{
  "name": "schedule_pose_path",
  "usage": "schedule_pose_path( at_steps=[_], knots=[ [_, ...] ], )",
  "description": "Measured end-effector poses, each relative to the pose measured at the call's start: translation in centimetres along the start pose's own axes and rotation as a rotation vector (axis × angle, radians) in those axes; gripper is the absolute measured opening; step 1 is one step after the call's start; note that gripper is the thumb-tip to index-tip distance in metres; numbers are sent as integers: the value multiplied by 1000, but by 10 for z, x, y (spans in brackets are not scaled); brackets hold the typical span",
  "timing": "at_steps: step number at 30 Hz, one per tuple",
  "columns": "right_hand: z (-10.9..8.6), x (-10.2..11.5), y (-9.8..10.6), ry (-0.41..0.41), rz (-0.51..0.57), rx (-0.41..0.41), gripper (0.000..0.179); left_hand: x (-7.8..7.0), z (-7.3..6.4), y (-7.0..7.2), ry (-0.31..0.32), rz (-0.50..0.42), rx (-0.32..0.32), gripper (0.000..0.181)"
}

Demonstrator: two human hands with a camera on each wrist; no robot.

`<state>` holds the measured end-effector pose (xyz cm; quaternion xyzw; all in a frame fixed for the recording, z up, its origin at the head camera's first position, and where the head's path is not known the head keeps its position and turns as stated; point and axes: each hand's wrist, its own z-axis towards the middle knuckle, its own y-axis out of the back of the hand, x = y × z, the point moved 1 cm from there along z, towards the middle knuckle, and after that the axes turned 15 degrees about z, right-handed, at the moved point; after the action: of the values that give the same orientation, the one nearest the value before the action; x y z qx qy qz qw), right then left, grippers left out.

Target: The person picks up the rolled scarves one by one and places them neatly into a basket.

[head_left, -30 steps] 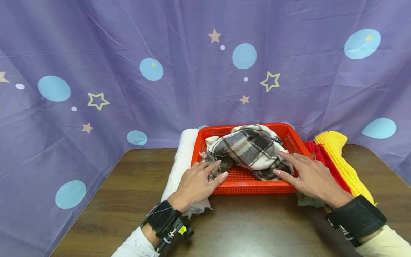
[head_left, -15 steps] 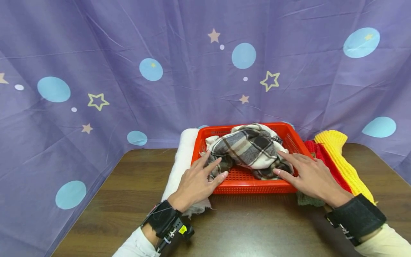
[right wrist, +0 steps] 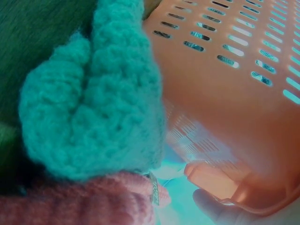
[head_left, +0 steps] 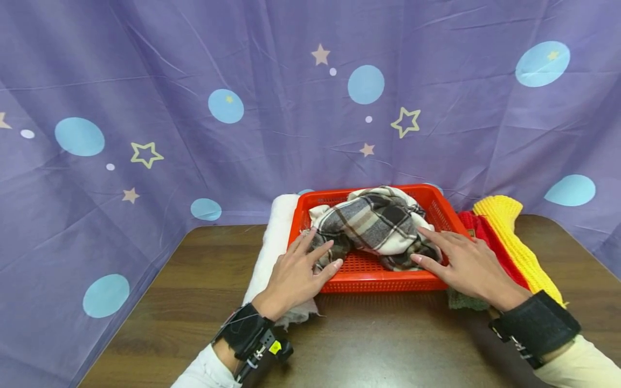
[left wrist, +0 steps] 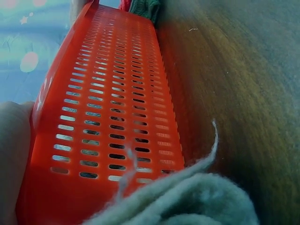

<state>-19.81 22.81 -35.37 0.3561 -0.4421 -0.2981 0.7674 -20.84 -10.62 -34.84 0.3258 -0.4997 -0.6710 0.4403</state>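
Observation:
A red plastic basket with slotted walls stands on the table and holds a crumpled plaid scarf in grey, white, black and brown. My left hand lies over the basket's front left corner, fingers spread and thumb along the front rim. Over the right rim lies my right hand, its fingers extended toward the scarf and its thumb over the front right corner. Neither hand holds the scarf. The left wrist view shows the basket's front wall up close.
Along the basket's left side lies a white folded cloth with a frayed end. To the right are a red knit, a yellow ribbed knit and a green knit. A purple patterned curtain hangs behind the table.
My left index finger has lifted and straightened a little. The head view has shifted slightly. Basket, scarf and right hand stay as they were.

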Motion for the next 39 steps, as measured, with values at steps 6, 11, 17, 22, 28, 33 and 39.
schedule_pose_path(
  at_steps=[6,11,17,22,28,33,39],
  knots=[
    [1,0,-1,1,0,0,71,0,-1,0,-37,48,-72,43],
    [0,0,-2,3,5,-2,71,0,-1,-2,-30,47,-92,35],
    [1,-1,-1,10,-10,-2,72,3,-1,-2,-15,-15,-6,57],
    [1,-1,-2,30,-16,-5,72,1,-1,-2,-52,47,-52,45],
    [0,-2,-3,52,-20,-39,72,0,-2,-4,-60,96,-139,35],
    [-2,-1,0,26,-4,-30,75,-1,-1,-4,-43,85,-121,38],
    [-1,1,2,-49,4,31,67,-1,-2,-4,-29,84,-107,38]
  ],
)
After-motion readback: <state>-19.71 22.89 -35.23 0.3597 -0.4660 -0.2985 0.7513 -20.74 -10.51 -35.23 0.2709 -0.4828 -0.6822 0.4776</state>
